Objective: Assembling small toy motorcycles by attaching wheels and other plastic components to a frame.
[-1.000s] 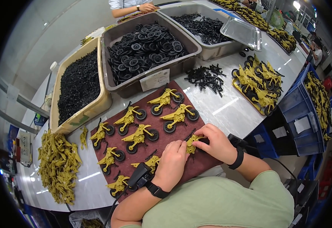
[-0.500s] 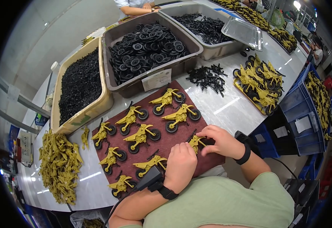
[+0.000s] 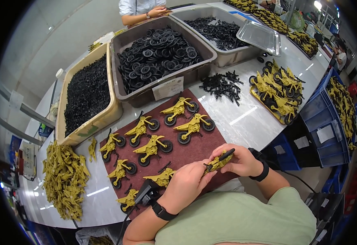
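So there's a yellow toy motorcycle body [image 3: 218, 161] with a black part on it, held just right of centre in the lower half of the frame, above the near edge of a dark red mat [image 3: 205, 149]. The left hand [image 3: 188, 183] pinches its lower-left end, the right hand [image 3: 237, 160] is wrapped around the other end, both closed on it. The mat on the white desk [image 3: 248, 118] has finished yellow bikes [image 3: 168, 130] in rows. Behind it, upper middle, a brown bin of black wheels [image 3: 158, 51], a tan bin of small black bits [image 3: 86, 92] to its left. Loose black pieces [image 3: 221, 83] lie right of the mat, and a heap of yellow frames [image 3: 64, 179] at lower left.
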`<state>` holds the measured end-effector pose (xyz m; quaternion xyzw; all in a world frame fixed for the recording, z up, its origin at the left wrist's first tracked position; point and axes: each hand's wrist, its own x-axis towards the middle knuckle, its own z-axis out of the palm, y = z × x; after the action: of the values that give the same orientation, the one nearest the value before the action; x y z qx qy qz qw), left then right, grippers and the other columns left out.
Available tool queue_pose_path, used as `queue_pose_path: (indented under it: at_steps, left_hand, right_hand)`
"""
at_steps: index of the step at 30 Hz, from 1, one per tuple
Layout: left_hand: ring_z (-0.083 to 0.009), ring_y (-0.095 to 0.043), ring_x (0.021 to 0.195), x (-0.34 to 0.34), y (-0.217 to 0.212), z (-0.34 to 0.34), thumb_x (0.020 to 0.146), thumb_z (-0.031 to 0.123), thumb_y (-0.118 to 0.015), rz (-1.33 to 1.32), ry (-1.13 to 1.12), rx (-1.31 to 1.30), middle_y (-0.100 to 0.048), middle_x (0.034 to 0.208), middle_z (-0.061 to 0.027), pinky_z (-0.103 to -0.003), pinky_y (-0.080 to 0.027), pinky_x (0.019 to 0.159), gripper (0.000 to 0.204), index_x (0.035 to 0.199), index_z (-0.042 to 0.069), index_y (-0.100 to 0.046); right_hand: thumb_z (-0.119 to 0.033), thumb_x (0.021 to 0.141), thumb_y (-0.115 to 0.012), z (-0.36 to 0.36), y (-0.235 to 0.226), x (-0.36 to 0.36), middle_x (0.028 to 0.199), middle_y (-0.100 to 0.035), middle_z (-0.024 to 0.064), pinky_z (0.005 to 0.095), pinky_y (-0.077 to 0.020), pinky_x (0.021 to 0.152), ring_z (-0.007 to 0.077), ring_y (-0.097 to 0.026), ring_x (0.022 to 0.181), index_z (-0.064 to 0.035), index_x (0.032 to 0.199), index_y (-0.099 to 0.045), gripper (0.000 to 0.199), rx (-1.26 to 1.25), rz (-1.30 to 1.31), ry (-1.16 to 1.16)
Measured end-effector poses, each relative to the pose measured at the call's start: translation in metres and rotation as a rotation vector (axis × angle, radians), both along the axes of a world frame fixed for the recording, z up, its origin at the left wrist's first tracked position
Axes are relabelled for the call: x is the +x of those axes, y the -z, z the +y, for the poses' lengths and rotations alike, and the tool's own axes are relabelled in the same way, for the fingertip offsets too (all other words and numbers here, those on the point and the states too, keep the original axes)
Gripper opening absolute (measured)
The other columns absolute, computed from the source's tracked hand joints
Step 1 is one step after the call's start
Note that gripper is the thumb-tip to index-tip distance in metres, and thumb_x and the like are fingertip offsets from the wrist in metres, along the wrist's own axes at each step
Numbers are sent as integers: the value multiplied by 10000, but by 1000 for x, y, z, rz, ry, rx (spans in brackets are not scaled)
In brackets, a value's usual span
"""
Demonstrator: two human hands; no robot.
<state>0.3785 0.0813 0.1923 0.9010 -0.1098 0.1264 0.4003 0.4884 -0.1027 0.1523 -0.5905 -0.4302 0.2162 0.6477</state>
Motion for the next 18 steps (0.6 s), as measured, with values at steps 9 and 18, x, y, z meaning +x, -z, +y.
queue_pose_path:
  at_steps: [9,18]
  left_hand:
    - [-266,-636,671,-6,-9,7,767,80,-714,-104,13,33,-675,857,-114,-353,-512,612,203,946,16,-645]
    - [-275,-637,758,-7,3,21,743,71,-720,-137,-32,58,-666,899,-118,-347,-499,662,242,971,22,-656]
  right_hand:
    - [-120,767,-766,10,-8,-19,964,-604,86,296,-466,753,189,-583,845,-20,1052,-604,342,75,-87,138]
    - [-50,808,-698,17,-16,-8,1090,-607,97,320,-489,833,204,-614,973,-36,1179,-578,390,-35,-188,36]
